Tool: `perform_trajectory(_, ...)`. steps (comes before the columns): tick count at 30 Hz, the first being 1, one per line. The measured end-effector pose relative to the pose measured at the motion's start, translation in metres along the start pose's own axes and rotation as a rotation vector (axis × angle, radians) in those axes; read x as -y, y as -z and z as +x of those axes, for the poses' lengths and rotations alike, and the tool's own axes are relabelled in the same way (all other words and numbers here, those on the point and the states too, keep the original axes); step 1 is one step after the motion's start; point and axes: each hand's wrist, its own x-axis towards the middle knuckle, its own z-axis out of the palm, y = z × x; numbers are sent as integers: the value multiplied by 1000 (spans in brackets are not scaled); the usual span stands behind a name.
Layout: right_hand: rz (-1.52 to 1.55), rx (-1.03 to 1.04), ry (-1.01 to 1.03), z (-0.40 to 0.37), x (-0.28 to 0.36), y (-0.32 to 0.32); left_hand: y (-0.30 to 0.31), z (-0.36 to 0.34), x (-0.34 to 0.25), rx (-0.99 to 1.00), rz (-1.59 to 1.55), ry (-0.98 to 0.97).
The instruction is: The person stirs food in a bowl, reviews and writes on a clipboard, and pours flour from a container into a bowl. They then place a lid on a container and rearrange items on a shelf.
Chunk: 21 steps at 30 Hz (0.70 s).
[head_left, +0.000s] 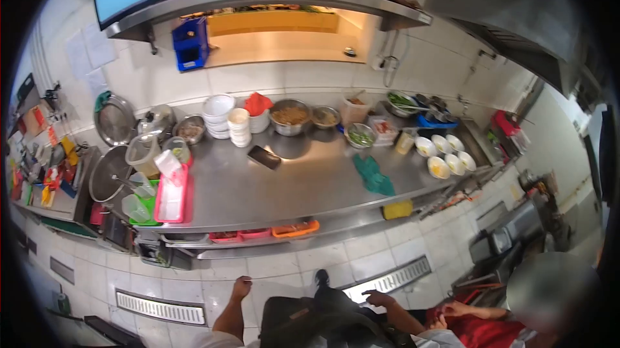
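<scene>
Below the counter's front edge hangs my left hand [241,288], its fingers curled in; whether anything is inside them is hidden. My right hand [379,299] is held low in front of my body with fingers partly stretched and apart, holding nothing visible. Neither hand touches the steel counter [226,196] ahead. On the counter lie a dark phone-like rectangle [264,158] and a green cloth [373,175]. Several small white bowls [439,167] stand at its right end. A pink tray [172,196] is at the left end.
Along the back stand stacked white bowls [218,114], a metal bowl of brown food [289,116] and a bowl of greens [360,135]. An orange tray [295,228] sits on the lower shelf. A person in a red apron [484,332] is close on my right. Floor drains [160,307] cross the tiles.
</scene>
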Motion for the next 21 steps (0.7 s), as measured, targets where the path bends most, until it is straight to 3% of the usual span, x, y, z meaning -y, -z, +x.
perform_trajectory(1,156,-39,-203,25,1,19,2,1,-4,-198,-11,-299)
perform_trajectory(2,309,-49,-410,48,-5,36,11,-7,-42,-315,25,-273)
perform_trajectory(3,258,-238,-235,67,-15,56,24,-6,-76,-455,34,-487)
perform_trajectory(4,148,-584,-120,100,-45,64,41,-5,-117,-544,145,-507)
perform_trajectory(5,110,-622,-263,106,11,123,57,-1,-165,-694,275,-569)
perform_trajectory(7,-84,-1098,-103,159,7,186,93,36,-211,-725,290,-560)
perform_trajectory(8,-155,-1234,-148,177,36,225,108,57,-240,-772,335,-580)
perform_trajectory(9,-186,-1268,-189,202,38,255,118,75,-260,-813,382,-597)
perform_trajectory(12,-147,-1234,-484,264,66,310,119,165,-242,-913,549,-305)
perform_trajectory(13,-109,-1199,-615,276,80,314,117,169,-251,-898,621,-224)
perform_trajectory(16,-365,-1200,-927,310,99,317,104,168,-300,-859,750,-64)
perform_trajectory(21,-424,-1133,-934,313,99,322,108,169,-295,-791,773,-10)
